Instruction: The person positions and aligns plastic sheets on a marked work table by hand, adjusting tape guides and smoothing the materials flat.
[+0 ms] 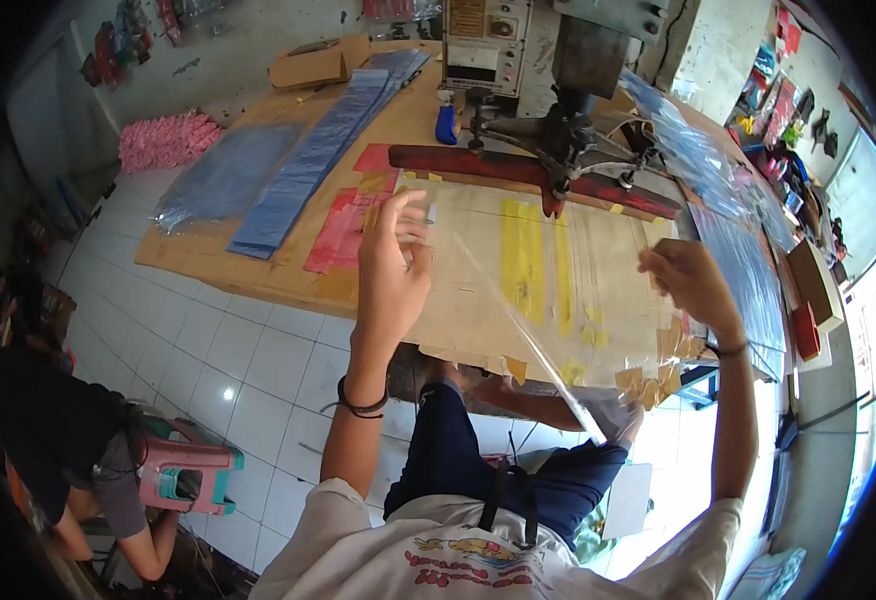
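Note:
A clear plastic sheet [530, 328] hangs in front of me over the near part of the work board, with a bright slanting edge running down toward my knee. My right hand [693, 282] is closed in a pinch at the sheet's upper right; the exact grip point is hard to see. My left hand [395, 250] is raised over the board's left side, its fingers curved and apart. Beneath both hands lies the tan board [458, 305], with yellow tape strips [523, 262] across it. The long red bar [458, 160] of a press spans its far edge.
Blue plastic strips [303, 175] and a clear plastic stack [228, 170] lie left. More bluish sheets [738, 265] are on the right. A control box [485, 45] stands behind. At lower left, a person [58, 430] sits near pink and green stools [188, 460].

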{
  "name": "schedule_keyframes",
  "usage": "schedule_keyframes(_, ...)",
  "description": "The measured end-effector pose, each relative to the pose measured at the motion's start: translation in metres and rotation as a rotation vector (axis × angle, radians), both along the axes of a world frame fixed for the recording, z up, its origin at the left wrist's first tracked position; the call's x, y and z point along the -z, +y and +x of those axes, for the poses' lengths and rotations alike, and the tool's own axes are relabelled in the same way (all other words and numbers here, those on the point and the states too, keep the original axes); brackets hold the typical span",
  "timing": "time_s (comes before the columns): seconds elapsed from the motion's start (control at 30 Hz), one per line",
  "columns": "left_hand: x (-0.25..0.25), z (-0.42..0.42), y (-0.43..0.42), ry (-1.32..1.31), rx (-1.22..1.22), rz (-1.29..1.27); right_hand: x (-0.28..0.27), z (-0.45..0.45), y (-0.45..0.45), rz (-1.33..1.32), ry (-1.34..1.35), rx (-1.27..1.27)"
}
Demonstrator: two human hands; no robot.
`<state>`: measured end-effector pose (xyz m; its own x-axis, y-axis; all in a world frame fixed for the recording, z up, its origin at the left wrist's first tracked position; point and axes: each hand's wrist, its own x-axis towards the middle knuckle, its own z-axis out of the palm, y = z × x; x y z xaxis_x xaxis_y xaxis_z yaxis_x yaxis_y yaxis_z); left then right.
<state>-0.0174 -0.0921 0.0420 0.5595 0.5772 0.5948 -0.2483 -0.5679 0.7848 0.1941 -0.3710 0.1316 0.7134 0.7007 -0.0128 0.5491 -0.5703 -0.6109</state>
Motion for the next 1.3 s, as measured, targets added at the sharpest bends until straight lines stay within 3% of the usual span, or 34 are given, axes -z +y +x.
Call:
schedule_keyframes(0.03,-0.002,0.002,0.000,0.006,-0.164,0.202,0.012,0.008,0.005,0.009,0.037,-0.003)
schedule_keyframes(0.07,-0.004,0.003,-0.007,-0.072,-0.144,0.213,0.024,0.014,0.009,0.013,0.042,-0.025)
schedule_keyframes(0.17,-0.017,0.003,-0.022,0.003,0.092,0.606,0.049,0.023,0.022,0.005,0.053,-0.095)
schedule_keyframes(0.27,0.007,0.027,-0.033,0.206,0.179,0.723,0.071,0.026,0.034,-0.015,0.097,-0.133)
schedule_keyframes(0.37,0.010,0.038,-0.030,0.600,0.404,0.693,0.096,0.030,0.037,-0.015,0.036,-0.158)
schedule_keyframes(0.4,0.016,0.038,-0.031,0.454,0.376,0.644,0.104,0.034,0.035,0.022,0.000,-0.116)
schedule_keyframes(0.5,-0.002,0.015,-0.020,0.693,0.628,0.508,0.114,0.036,0.028,0.141,-0.006,-0.046)
schedule_keyframes(0.63,-0.002,-0.001,0.003,0.822,0.938,0.113,0.114,0.023,0.031,0.228,-0.064,0.035)
schedule_keyframes(0.67,-0.007,0.002,0.004,0.944,0.852,0.152,0.112,0.023,0.032,0.212,-0.070,0.062)
schedule_keyframes(0.77,0.010,0.005,0.000,0.690,0.681,0.472,0.114,0.024,0.037,0.203,-0.152,0.107)
schedule_keyframes(0.9,0.002,-0.002,-0.009,0.770,0.726,0.671,0.113,0.024,0.038,0.097,-0.318,0.186)
schedule_keyframes(1.0,0.009,-0.004,-0.021,0.806,0.591,0.694,0.122,0.026,0.033,0.213,-0.738,0.184)
schedule_keyframes(1.1,0.034,-0.001,-0.028,0.678,0.378,0.784,0.109,-0.001,0.020,0.183,-0.729,0.044)
schedule_keyframes(1.13,0.040,-0.001,-0.025,0.702,0.349,0.830,0.110,-0.008,0.011,0.073,-0.550,-0.061)
schedule_keyframes(1.3,0.049,0.010,-0.019,0.730,0.242,0.861,0.117,-0.015,0.010,-0.170,-0.433,-0.164)
